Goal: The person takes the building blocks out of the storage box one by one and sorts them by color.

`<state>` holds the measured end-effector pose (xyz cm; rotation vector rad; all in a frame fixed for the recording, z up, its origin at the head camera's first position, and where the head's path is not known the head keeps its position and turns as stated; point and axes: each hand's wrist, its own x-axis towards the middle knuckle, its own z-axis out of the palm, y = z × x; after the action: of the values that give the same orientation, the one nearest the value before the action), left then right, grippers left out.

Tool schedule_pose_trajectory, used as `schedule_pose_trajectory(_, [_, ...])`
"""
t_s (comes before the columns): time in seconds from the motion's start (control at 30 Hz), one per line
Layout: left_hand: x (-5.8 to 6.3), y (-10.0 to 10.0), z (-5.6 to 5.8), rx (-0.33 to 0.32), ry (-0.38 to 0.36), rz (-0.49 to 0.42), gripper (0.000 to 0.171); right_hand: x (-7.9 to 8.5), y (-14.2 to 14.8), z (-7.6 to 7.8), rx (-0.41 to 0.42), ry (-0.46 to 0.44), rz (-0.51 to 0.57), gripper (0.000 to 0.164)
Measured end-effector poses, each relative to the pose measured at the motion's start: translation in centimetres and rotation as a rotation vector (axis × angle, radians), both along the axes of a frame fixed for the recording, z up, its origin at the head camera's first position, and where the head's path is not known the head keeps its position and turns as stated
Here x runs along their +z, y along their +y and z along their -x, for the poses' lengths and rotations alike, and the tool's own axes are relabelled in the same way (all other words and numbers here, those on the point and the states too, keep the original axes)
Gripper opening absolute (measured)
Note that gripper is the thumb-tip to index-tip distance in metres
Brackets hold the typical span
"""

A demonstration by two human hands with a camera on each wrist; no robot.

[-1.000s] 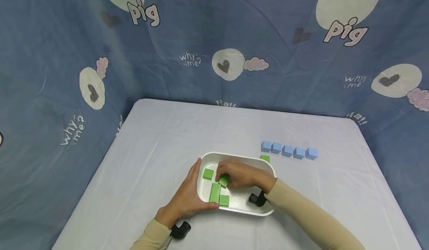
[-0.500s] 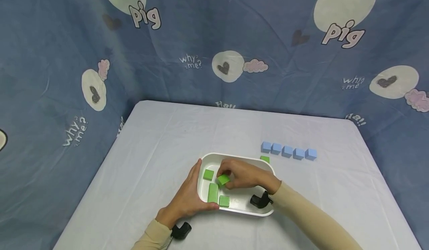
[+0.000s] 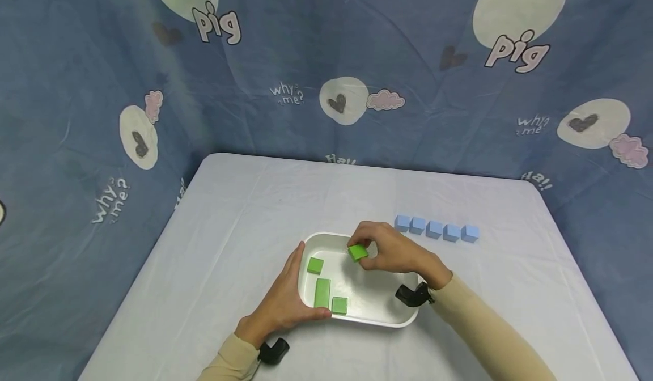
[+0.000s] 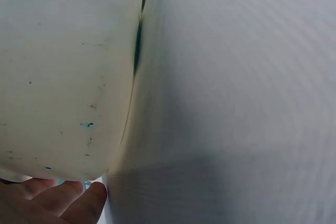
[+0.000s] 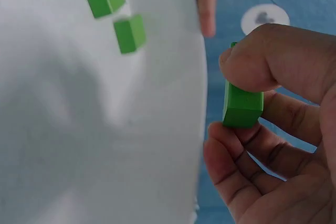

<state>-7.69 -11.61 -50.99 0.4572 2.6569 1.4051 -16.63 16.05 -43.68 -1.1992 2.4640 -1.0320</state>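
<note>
In the head view, the light is soft and quite even; the white tablecloth (image 3: 245, 245) looks bright against the darker blue curtain (image 3: 408, 137). A faint shadow lies under the right sleeve (image 3: 484, 318). The left wrist view is dimmer and greyish: a soft shadow falls beside the white tray (image 4: 52, 93), and fine wavy lines cover the tablecloth. In the right wrist view, the held green block (image 5: 243, 107) is rather clear, while the smaller blocks (image 5: 126, 35) inside the tray are slightly blurred.
</note>
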Motion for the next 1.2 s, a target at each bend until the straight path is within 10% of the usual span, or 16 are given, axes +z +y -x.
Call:
schedule_pose_trajectory(0.67, [-0.2, 0.0, 0.1, 0.008, 0.002, -0.009, 0.152, 0.9, 6.5, 0.4, -0.328, 0.056, 0.057, 0.032])
schedule_pose_trajectory(1.2, [-0.2, 0.1, 0.0, 0.008, 0.001, 0.005, 0.152, -1.6, 10.8, -0.9, -0.552, 0.080, -0.024, 0.034])
